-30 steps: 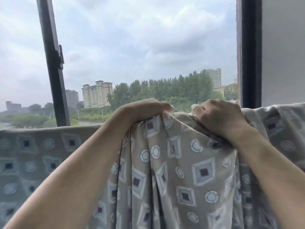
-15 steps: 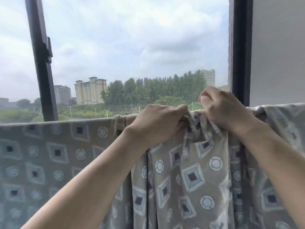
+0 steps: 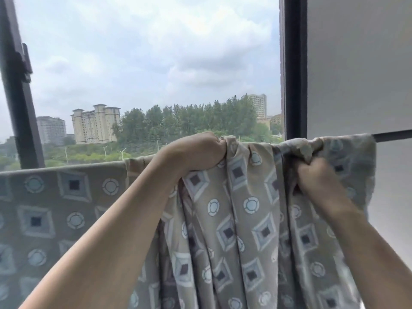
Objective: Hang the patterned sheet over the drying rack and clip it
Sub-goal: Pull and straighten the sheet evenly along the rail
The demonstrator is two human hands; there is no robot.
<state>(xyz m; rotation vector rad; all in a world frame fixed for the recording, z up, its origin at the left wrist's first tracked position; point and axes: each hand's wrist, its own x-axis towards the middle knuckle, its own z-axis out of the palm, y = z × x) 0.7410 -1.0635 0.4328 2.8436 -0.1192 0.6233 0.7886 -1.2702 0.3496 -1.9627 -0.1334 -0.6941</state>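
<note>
Dark-framed window (image 3: 293,68), overcast daylight

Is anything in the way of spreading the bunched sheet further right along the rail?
Nothing visible. The patterned sheet already hangs over the rail, gripped by the left hand and right hand; the bare rail beyond its right edge looks unobstructed. No clips show.

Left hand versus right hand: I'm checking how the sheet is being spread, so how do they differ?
The left hand grips the sheet at the rail's top edge; the right hand grips it lower, just below the fold. The left hand sits mid-sheet, the right hand nearer the sheet's end by the bare rail. Both clutch bunched fabric.
</note>
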